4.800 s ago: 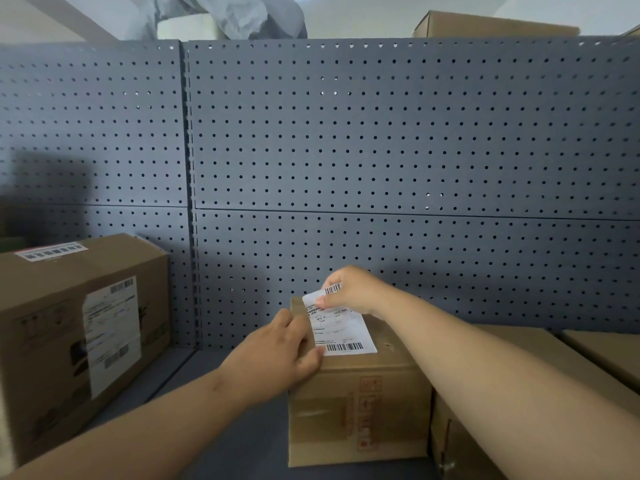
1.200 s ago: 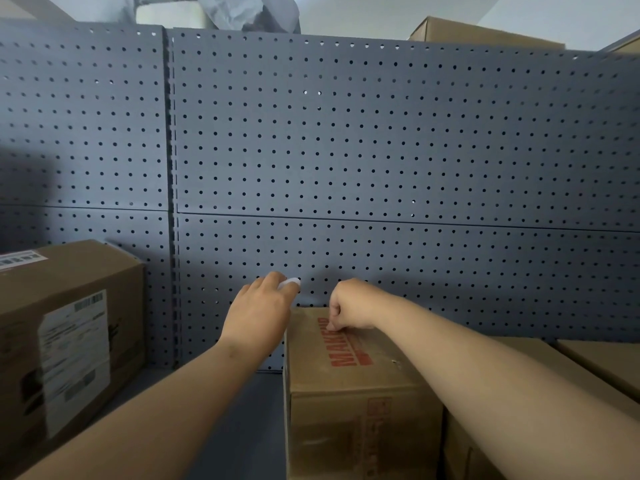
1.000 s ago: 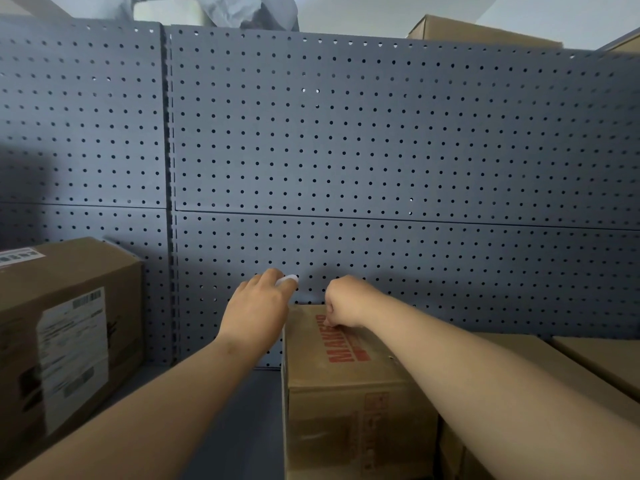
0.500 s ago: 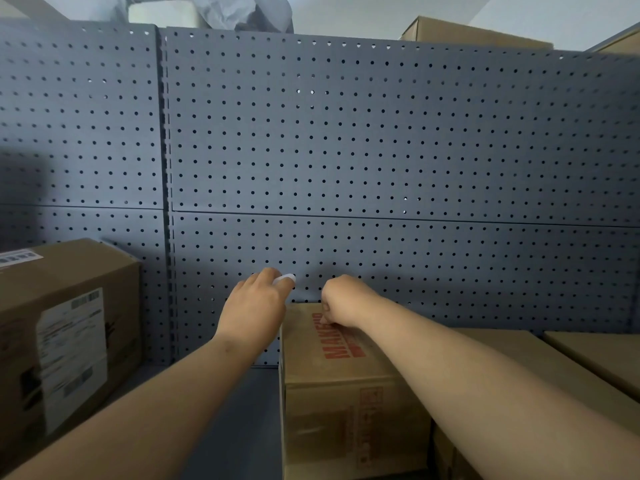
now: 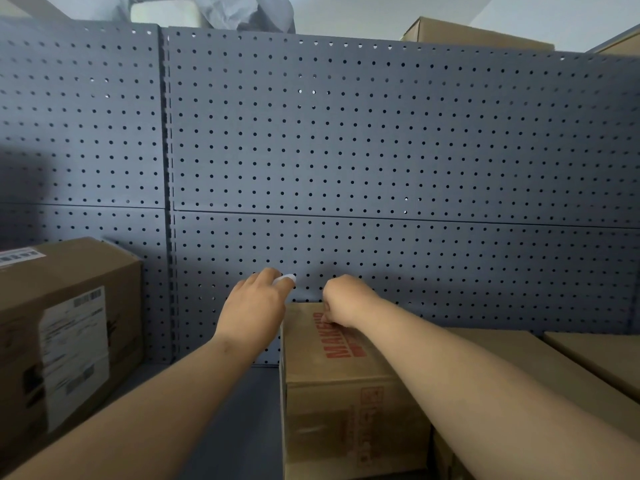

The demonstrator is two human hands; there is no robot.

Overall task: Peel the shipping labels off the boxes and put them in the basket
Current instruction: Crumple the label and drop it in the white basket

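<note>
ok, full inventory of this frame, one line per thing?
centre box: 1, brown, red print on top, mid shelf
left box: 1, brown, left
shipping labels: 2, white, side and top of left box
flat boxes: 2, brown, right
pegboard: grey panels, behind
upper boxes: 2, brown, above pegboard, partly cut off
grey wrap: 1, top
peeled label: 1, white, in left hand
left hand: closed on label
right hand: fingers on centre box top
</note>
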